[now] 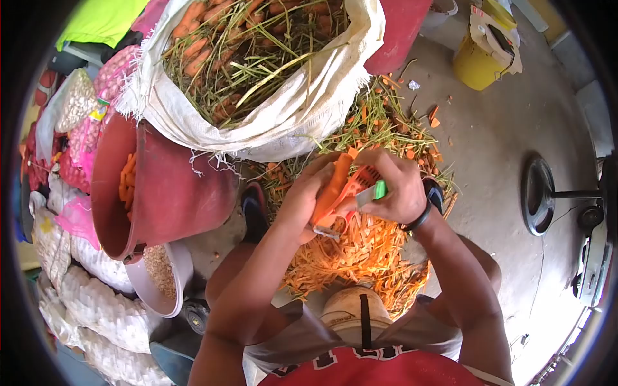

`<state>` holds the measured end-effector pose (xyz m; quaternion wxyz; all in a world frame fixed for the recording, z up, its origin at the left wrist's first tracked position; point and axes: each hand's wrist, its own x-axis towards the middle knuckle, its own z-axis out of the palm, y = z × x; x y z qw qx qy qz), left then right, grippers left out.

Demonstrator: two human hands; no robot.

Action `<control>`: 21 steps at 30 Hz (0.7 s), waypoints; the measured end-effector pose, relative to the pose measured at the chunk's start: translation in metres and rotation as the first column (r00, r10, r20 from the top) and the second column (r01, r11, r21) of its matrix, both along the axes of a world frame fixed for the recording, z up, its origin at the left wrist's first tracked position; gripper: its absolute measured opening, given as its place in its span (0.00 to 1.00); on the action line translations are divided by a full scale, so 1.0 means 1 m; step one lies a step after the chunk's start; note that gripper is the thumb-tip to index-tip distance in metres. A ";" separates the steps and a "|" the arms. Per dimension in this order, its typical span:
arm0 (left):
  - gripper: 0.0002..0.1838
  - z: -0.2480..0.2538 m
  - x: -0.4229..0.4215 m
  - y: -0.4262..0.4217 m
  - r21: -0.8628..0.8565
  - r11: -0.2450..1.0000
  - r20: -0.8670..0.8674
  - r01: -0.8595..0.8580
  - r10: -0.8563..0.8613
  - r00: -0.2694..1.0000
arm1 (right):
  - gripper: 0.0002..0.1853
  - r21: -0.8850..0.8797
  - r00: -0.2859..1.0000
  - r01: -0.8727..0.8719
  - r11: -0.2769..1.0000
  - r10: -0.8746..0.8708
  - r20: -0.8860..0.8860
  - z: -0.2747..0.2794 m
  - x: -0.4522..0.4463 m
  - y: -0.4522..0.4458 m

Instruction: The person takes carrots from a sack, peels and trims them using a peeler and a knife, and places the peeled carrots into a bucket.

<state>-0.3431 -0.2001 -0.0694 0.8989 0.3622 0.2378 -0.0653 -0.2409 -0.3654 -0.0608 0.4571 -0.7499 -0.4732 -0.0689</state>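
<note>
My left hand (301, 196) is closed around a carrot (331, 186), which it holds at a slant in front of me. In my right hand (400, 191) is an orange peeler (358, 184), its metal blade end close to the carrot's lower end. That same hand also grips a small knife (380, 189) with a green handle and a short blade pointing left. Whether the peeler touches the carrot I cannot tell. Below both hands lies a heap of carrot peelings (360, 257) on the floor between my feet.
A white sack (270, 145) of carrots and stalks stands ahead. Left of it a red bucket (174, 186) lies tipped with carrots inside, beside a pale basin (183, 270) and filled sacks (109, 315). Stalks and carrot ends (393, 128) litter the floor; a yellow bucket (476, 67) stands far right.
</note>
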 end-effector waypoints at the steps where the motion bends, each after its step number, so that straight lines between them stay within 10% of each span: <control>1: 0.21 0.004 -0.003 0.000 0.043 0.998 -0.021 0.050 -0.049 0.999 | 0.34 -0.038 0.999 0.013 0.999 -0.011 0.039 0.002 0.000 0.000; 7: 0.22 0.015 -0.008 -0.003 0.236 0.962 -0.024 0.139 -0.137 0.990 | 0.37 -0.141 0.863 0.473 0.870 -0.489 -0.125 -0.009 0.058 -0.031; 14: 0.19 -0.012 -0.009 -0.006 0.699 0.712 0.188 0.065 -0.271 0.944 | 0.38 -0.130 0.930 0.367 0.921 -0.364 0.047 -0.006 0.052 -0.026; 17: 0.20 0.004 -0.010 -0.004 0.479 0.869 0.085 0.123 -0.186 0.979 | 0.37 -0.190 0.858 0.467 0.863 -0.495 -0.139 -0.008 0.059 -0.031; 21: 0.23 -0.011 -0.002 0.009 0.110 0.992 0.023 0.058 -0.061 0.998 | 0.37 0.028 0.996 0.092 0.995 -0.091 -0.024 -0.008 0.010 -0.002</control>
